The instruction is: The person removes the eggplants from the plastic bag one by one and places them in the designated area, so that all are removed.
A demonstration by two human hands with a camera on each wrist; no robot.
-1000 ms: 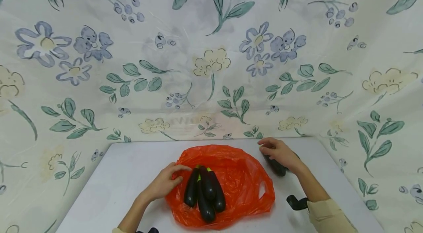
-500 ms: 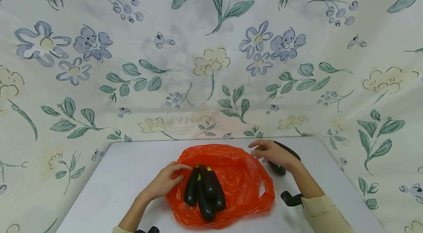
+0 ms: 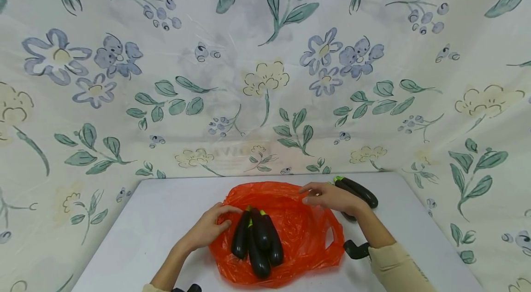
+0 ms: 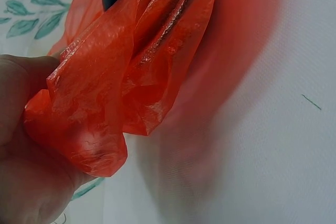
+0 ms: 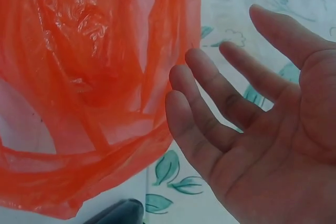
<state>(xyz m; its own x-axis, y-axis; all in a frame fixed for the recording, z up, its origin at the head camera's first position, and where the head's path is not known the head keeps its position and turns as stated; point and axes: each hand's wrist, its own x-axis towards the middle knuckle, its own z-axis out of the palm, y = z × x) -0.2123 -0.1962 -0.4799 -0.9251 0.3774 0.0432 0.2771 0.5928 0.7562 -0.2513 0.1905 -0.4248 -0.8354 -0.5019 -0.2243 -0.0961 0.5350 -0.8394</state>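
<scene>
In the head view a red plastic bag [image 3: 300, 241] lies spread with its mouth wide, and several dark eggplants [image 3: 260, 241] with green stem ends rest inside it. My left hand [image 3: 209, 227] grips the bag's left edge; bunched red plastic [image 4: 89, 114] passes between thumb and fingers in the left wrist view. My right hand [image 3: 336, 197] reaches over the bag's back right rim, holding nothing. Its fingers [image 5: 210, 77] are slightly bent and spread, fingertips right at the plastic. Right of the bag lies another eggplant [image 3: 360, 191], with a second [image 3: 349, 216] partly hidden under the right hand.
All of this sits on a white tabletop [image 3: 157, 218]. A floral-print sheet [image 3: 232, 112] hangs behind and along both sides of the table. The bag's handle loop [image 3: 329, 236] lies at its right side.
My right hand has moved left, from over the eggplants at the right to the bag's rim, uncovering more of one eggplant. The left hand stays at the bag's left edge.
</scene>
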